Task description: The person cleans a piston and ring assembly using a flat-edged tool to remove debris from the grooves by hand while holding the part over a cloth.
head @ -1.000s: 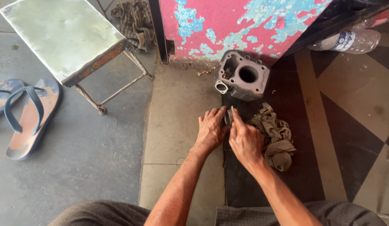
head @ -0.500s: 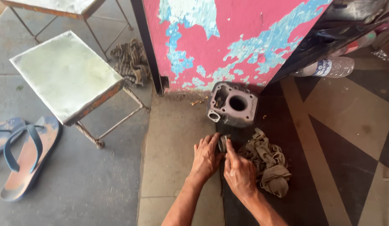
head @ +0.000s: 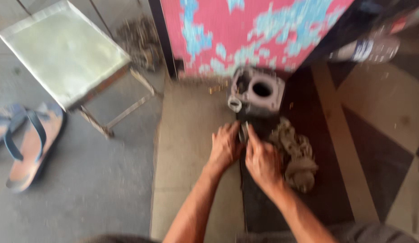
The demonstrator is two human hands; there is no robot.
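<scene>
Two hands meet low over the floor, and the picture is blurred, so the detail is soft. The left hand [head: 225, 147] and the right hand [head: 262, 162] close from either side on a small round metal part [head: 243, 131], pinched between the fingertips of both; neither hand is nearer, they share it. The part sits at the far tips of the fingers, away from the person, its flat faces seeming to turn left and right toward the palms. Just beyond it on the floor stands a grey engine cylinder block [head: 257, 93], bore facing up, close to the part though I cannot tell if they touch. A crumpled rag [head: 297, 157] lies just beside the right hand.
</scene>
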